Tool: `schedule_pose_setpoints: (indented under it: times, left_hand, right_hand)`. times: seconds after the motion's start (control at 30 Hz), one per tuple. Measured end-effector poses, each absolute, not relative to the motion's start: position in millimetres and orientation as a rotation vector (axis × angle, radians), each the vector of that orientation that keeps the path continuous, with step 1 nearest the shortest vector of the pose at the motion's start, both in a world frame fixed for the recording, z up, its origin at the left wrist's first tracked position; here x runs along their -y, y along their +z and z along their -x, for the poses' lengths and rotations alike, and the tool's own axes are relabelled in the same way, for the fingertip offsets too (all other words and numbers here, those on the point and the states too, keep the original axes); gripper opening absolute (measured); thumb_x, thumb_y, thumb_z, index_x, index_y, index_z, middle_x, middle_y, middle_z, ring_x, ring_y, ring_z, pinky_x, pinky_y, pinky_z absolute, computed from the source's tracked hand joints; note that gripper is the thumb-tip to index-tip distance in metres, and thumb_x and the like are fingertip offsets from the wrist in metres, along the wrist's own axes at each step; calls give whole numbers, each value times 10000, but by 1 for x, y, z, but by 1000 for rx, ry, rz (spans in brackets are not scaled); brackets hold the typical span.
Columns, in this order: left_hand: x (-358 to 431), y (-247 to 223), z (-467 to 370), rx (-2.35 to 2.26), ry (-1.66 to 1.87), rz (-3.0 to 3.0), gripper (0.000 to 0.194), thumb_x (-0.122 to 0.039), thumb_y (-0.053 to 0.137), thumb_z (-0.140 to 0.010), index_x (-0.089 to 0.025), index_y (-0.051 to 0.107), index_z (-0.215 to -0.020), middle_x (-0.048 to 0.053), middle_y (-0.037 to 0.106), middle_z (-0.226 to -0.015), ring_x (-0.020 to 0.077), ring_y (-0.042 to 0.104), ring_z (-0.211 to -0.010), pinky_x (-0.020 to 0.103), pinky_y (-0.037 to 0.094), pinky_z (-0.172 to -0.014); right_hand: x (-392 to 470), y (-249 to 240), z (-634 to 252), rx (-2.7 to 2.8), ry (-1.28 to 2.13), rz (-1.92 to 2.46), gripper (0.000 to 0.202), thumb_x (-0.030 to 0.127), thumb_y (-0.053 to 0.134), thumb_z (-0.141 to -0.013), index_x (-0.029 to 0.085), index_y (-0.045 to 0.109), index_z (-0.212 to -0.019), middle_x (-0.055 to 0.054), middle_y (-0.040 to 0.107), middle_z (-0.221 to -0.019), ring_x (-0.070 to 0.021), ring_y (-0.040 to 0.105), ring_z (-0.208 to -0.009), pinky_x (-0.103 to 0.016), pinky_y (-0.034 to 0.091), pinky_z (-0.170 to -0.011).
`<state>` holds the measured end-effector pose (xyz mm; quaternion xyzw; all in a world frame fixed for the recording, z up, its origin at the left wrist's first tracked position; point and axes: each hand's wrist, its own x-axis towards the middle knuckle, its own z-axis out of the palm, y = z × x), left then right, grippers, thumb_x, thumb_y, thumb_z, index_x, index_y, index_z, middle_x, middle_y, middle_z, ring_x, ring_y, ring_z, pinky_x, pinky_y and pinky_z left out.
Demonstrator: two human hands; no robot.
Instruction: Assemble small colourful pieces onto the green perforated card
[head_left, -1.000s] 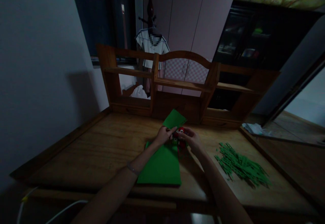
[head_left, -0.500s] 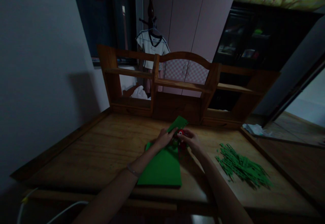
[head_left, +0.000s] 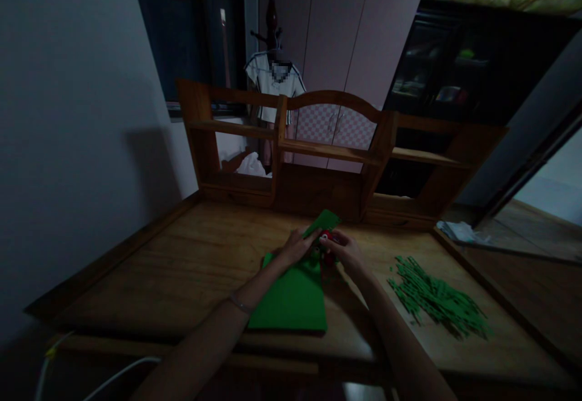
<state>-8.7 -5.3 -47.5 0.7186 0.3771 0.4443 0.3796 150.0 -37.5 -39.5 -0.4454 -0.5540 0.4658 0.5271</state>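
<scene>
My left hand [head_left: 297,247] is closed on a green sheet [head_left: 325,222], whose far end sticks out beyond the fingers. My right hand [head_left: 348,249] grips a small red object [head_left: 325,238] with a white round spot, close against the sheet's right edge. A small round green part [head_left: 315,255] shows just below, between the hands; dim light and fingers hide how these parts join. Under my left wrist lies a flat green stack [head_left: 288,301], perhaps paper or foam sheets, on the wooden desk [head_left: 173,267].
A heap of thin green strips [head_left: 439,298] lies on the desk to the right, with small green scraps beside it. A wooden shelf unit [head_left: 331,152] rises along the back edge. A white cable [head_left: 122,370] hangs at the front left.
The whole view shifts slightly as the head moves. Both hands keep nearly the same grip and place on the green sheet and the red object.
</scene>
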Motion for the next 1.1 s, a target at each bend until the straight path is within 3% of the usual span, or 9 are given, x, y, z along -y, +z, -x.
schedule_pose_setpoints:
  times: [0.3,0.57,0.87,1.1]
  left_hand:
    - [7,-45,12,-891,1147,-1750,490,-564,436,-828,-125,652,-849,60,656,-810,164,576,-736,229,420,-625]
    - [7,-46,9,-820,1172,-1750,498,-552,425,-840,-129,655,-963,55,669,-874,187,585,-817,258,437,-712]
    - [4,-46,10,-840,1149,-1783,488,-544,426,-843,-120,650,-930,59,662,-875,184,574,-806,249,427,-697]
    - [3,-47,10,-835,1191,-1866,453,-512,420,-861,-122,647,-905,52,656,-879,177,569,-817,250,419,-745]
  right_hand:
    - [40,-38,-149,1341,1136,1069,376,432,727,-636,200,646,-922,-26,657,-803,-148,567,-640,-230,397,-549]
    - [38,-40,-151,1340,1125,1101,350,450,707,-656,204,657,-899,-4,621,-721,-117,497,-557,-219,334,-494]
    - [36,-42,-151,1357,1111,1078,316,465,701,-654,217,650,-841,32,550,-601,-103,445,-502,-222,303,-477]
    - [36,-42,-150,1319,1170,1025,349,451,716,-645,200,638,-875,22,570,-619,-107,472,-518,-226,353,-512]
